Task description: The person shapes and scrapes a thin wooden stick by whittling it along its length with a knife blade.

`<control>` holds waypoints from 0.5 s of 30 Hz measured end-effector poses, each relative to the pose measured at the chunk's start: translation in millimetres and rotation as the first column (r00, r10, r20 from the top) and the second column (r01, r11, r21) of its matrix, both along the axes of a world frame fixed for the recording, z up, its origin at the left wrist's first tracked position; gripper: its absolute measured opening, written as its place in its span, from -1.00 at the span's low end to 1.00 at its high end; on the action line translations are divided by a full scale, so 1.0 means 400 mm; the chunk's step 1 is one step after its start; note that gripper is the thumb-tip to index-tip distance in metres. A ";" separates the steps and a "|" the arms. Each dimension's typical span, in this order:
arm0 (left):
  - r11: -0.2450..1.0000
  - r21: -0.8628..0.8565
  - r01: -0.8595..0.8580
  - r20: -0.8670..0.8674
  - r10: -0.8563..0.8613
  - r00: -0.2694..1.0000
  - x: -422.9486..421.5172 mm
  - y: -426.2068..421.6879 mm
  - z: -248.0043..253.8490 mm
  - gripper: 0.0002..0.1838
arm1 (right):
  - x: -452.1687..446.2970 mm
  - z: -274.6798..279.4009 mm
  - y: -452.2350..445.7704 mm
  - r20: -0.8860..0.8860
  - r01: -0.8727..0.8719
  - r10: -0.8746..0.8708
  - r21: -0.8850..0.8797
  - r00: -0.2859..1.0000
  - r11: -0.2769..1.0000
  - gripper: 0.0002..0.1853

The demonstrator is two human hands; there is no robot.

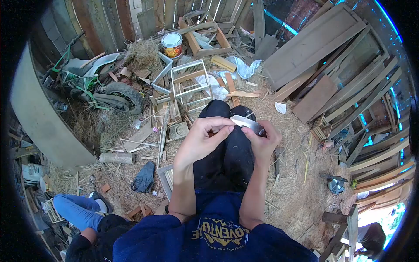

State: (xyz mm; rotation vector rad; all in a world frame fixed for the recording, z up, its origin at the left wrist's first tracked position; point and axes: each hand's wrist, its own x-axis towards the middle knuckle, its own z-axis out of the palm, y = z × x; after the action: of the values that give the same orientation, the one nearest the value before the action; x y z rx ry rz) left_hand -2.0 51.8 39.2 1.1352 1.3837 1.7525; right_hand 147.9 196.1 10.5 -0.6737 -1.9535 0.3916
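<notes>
A small pale, flat piece with a rounded end (244, 122) is held above my knees; its exact kind I cannot make out. My left hand (207, 135) is closed in a pinch at the piece's left end. Thumb and fingers of my right hand (263, 139) are closed on its right part, where a dark grey patch shows beside the thumb. A thin light sliver sticks up near the top of the piece. Below both hands are my legs (224, 150) in dark trousers.
Straw and wood scraps cover the ground. Ahead are a wooden frame (192, 83), a paint can (172, 45) and a motorbike (100, 87). Boards (314, 48) lean at right; a circular saw (336, 184) lies nearby. Another person in jeans (76, 209) sits at left.
</notes>
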 end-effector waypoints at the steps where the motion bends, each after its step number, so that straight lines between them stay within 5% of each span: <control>1: 1.000 0.002 0.004 -0.002 -0.004 1.000 -0.004 -0.001 -0.007 -0.85 | -0.004 0.002 -0.002 -0.009 -0.005 0.006 0.021 1.000 1.000 -0.45; 5: 0.997 -0.057 0.057 0.093 -0.051 0.994 -0.016 -0.019 -0.005 -0.81 | -0.003 -0.003 -0.003 0.013 0.012 -0.012 -0.005 1.000 1.000 -0.49; 8: 0.998 -0.055 0.035 0.066 -0.031 0.997 -0.037 -0.060 0.001 -0.79 | 0.016 0.032 -0.002 -0.002 0.143 -0.151 -0.321 0.988 0.936 -0.53; 11: 0.993 -0.089 0.075 0.037 -0.072 0.997 -0.052 -0.062 -0.004 -0.80 | 0.020 0.010 0.013 0.016 0.183 -0.183 -0.134 0.983 0.974 -0.54; 15: 0.988 -0.137 0.072 0.079 -0.061 0.995 -0.058 -0.075 -0.003 -0.79 | 0.007 0.014 0.000 -0.003 0.125 -0.128 -0.204 0.992 0.971 -0.54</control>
State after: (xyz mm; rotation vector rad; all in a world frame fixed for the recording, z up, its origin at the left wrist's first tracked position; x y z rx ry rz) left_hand -25.2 21.6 38.2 1.0188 1.3845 1.6083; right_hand 150.6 196.2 16.1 -0.9194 -1.8586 0.5209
